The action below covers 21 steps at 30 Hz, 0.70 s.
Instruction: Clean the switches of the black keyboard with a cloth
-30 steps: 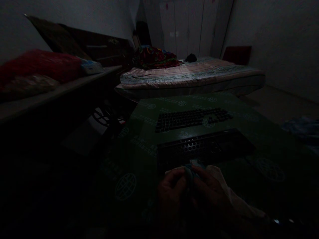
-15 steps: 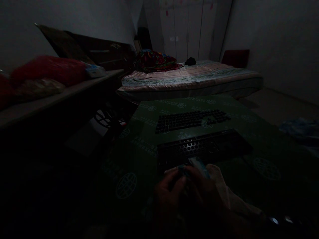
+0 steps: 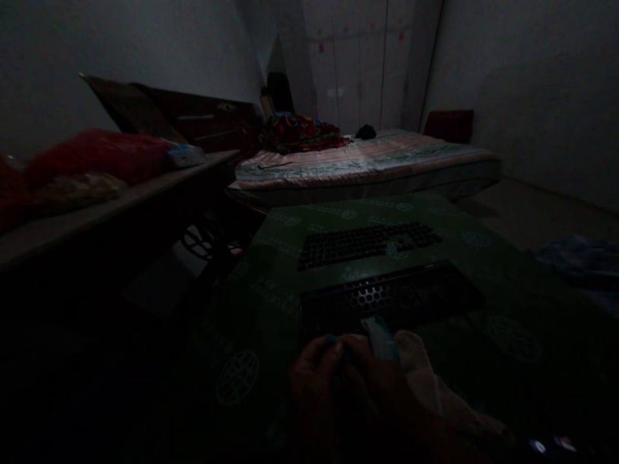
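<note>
Close together at the table's near side, both hands have curled fingers. My left hand (image 3: 309, 374) pinches a small teal piece (image 3: 331, 338) at its fingertips; its kind is too dark to tell. My right hand (image 3: 374, 380) has its fingers bent against the left one, and what they hold is hidden. Just beyond my right hand lies a pale tube or packet (image 3: 381, 340) with blue-green marks, partly covered. A light cloth (image 3: 418, 357) is to its right. Ahead is a black keyboard base (image 3: 435, 293) with keycaps off, its key openings showing.
Loose black keycaps (image 3: 348, 245) lie in keyboard layout farther back on the green printed tabletop (image 3: 275, 264). A bed (image 3: 367, 167) stands behind the table. At left, a ledge (image 3: 164, 183) carries red bags (image 3: 104, 154). Bluish fabric (image 3: 580, 258) is at right.
Both hands have shifted a little left, away from the pale tube, with the teal piece. The view has tilted slightly up; the keyboard base, keycaps and cloth stay in place.
</note>
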{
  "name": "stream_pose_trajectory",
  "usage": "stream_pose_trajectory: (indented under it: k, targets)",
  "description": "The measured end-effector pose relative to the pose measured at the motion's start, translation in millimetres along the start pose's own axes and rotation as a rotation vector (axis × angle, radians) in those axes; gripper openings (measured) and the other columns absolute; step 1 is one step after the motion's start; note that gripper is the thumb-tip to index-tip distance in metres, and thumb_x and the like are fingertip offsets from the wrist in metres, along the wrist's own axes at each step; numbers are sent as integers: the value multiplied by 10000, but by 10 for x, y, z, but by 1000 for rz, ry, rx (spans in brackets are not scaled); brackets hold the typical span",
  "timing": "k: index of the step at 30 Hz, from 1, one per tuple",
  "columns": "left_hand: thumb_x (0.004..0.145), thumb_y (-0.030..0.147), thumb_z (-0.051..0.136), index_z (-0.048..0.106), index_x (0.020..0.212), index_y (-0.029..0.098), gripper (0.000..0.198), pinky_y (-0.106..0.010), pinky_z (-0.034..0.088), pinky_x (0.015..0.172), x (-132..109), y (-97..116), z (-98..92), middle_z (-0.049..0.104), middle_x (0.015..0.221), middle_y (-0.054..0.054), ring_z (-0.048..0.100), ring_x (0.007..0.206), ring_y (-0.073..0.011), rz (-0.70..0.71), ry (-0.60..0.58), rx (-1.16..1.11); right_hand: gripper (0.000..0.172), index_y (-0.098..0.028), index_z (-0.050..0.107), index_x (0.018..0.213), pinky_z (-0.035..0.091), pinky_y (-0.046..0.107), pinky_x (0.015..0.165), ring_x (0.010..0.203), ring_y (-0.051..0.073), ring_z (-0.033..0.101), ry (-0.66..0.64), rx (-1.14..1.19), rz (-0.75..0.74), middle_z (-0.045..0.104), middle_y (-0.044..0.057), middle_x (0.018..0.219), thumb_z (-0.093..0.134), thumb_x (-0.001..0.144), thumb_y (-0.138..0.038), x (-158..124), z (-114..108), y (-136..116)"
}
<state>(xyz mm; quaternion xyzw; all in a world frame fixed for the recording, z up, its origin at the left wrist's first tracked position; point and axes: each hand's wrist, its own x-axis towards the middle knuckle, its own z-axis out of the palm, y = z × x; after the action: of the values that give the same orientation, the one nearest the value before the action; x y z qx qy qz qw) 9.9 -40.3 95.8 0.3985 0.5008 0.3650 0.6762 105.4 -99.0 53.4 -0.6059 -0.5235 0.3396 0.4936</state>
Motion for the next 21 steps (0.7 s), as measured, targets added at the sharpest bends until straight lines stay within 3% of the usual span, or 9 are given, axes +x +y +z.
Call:
stream_pose_trajectory:
  k: [4, 8, 12, 18, 21]
  targets:
    - [536, 317, 764, 632, 739, 147, 296, -200, 448, 505, 79, 23, 14, 628, 592, 16, 572, 530, -110, -1, -15, -26, 439, -278, 466, 1304, 503, 273, 731, 841, 179, 640, -36, 119, -90, 660, 52, 1084, 452, 869, -333, -49, -164, -76]
    - [554, 307, 764, 624, 733, 143, 280, -197, 458, 513, 128, 39, 45, 630, 602, 13, 570, 524, -98, -29, -70, -78, 433, -294, 503, 1285, 478, 300, 853, 995, 212, 600, 2, 160, -91, 625, 49, 1172, 492, 854, -334, -160, -360, -126]
    - [514, 280, 780, 624, 692, 139, 275, -211, 465, 496, 148, 90, 81, 635, 572, 3, 573, 492, -108, -61, -97, -111, 423, -327, 543, 1253, 402, 356, 964, 1092, 238, 548, 63, 35, -82, 600, 32, 1228, 551, 830, -317, -223, -526, -66]
    - [498, 279, 797, 642, 670, 138, 271, -235, 485, 532, 102, 172, 25, 664, 609, -21, 602, 533, -133, -73, -230, -148, 318, -345, 637, 1129, 481, 309, 773, 830, 190, 640, 65, -174, -203, 703, 27, 1016, 577, 817, -322, -170, -686, 28]
    - [522, 294, 792, 660, 666, 135, 252, -229, 486, 556, 56, 206, -38, 665, 619, -27, 605, 555, -130, -38, -264, -128, 238, -334, 690, 1027, 476, 277, 660, 713, 171, 639, -29, -223, -232, 720, 22, 863, 551, 834, -344, -137, -753, -58]
